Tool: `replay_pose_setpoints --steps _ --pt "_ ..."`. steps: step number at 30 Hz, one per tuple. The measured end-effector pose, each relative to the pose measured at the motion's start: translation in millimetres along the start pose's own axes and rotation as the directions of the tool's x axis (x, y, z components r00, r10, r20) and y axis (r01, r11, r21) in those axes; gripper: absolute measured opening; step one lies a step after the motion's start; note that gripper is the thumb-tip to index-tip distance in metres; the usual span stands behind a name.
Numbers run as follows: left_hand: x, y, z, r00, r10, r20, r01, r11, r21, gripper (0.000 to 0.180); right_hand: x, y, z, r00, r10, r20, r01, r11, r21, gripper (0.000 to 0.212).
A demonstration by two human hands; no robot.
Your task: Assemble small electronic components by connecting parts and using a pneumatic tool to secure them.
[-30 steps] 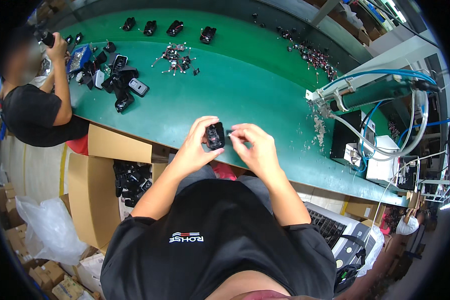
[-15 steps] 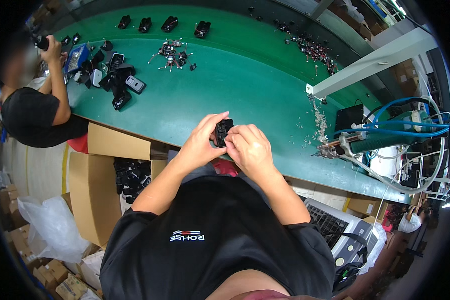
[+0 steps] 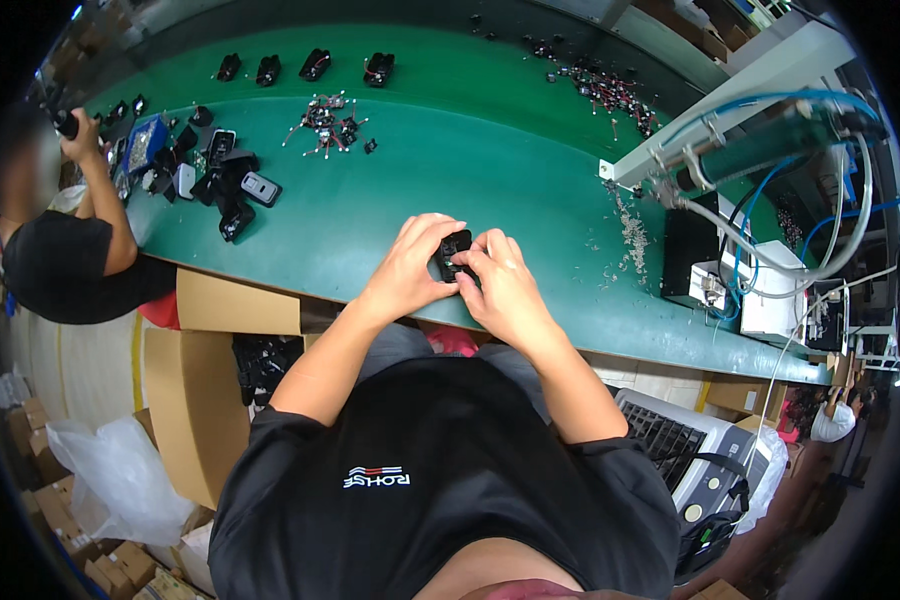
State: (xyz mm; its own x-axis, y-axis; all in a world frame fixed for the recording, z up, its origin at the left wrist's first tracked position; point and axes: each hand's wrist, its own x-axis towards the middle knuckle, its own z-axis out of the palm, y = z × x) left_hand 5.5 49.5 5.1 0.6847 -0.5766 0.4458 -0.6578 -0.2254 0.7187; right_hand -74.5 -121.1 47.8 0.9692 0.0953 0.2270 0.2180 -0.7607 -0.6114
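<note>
My left hand [image 3: 410, 265] is closed around a small open black plastic housing [image 3: 455, 245] above the near edge of the green bench. My right hand [image 3: 502, 290] has its thumb and fingertips pinched together at the housing's open side. Whatever they hold is too small and too covered to make out. Beyond my hands lies a cluster of small wired parts [image 3: 327, 124] with red and black leads, and a loose black piece [image 3: 370, 146] beside it.
Several black housings [image 3: 315, 65] line the far strip. Loose screws [image 3: 632, 240] lie right, near a white post [image 3: 730, 110] and a hose-fed green tool [image 3: 760, 150]. A co-worker [image 3: 60, 240] sits left by piled black cases [image 3: 225, 185]. An open carton [image 3: 195, 410] stands below.
The green tool has swung up and away from the bench toward the post. My right fingers have shifted on the housing, which stays in my left hand. The view has moved slightly.
</note>
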Motion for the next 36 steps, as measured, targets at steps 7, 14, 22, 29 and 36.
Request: replay_pose_setpoints --steps 7,14,22,29,36 --pt "16.1 -9.2 21.3 1.0 0.003 -0.006 -0.003 1.0 -0.018 0.073 9.1 3.2 -45.2 0.956 -0.13 -0.263 0.1 0.987 -0.126 0.044" --pt "16.2 -14.8 21.2 0.993 0.113 0.025 -0.115 0.986 0.118 0.05 88.8 11.5 -181.4 0.303 -0.288 -0.909 0.177 0.954 -0.243 0.066" --pt "10.6 -14.4 25.0 0.994 0.105 0.01 -0.105 0.986 0.131 0.042 93.1 -1.2 -183.7 0.602 0.186 -0.777 0.349 0.813 0.466 0.047" --pt "13.5 -12.6 24.0 0.995 0.096 0.015 -0.097 0.989 0.113 0.039 52.5 -14.2 -126.6 0.75 0.201 -0.63 0.356 0.68 0.641 0.084" --pt "15.8 -11.5 23.8 0.998 0.062 0.012 -0.063 0.992 0.112 0.038 41.9 -39.6 -98.3 0.801 0.249 -0.544 0.292 0.63 0.719 0.104"
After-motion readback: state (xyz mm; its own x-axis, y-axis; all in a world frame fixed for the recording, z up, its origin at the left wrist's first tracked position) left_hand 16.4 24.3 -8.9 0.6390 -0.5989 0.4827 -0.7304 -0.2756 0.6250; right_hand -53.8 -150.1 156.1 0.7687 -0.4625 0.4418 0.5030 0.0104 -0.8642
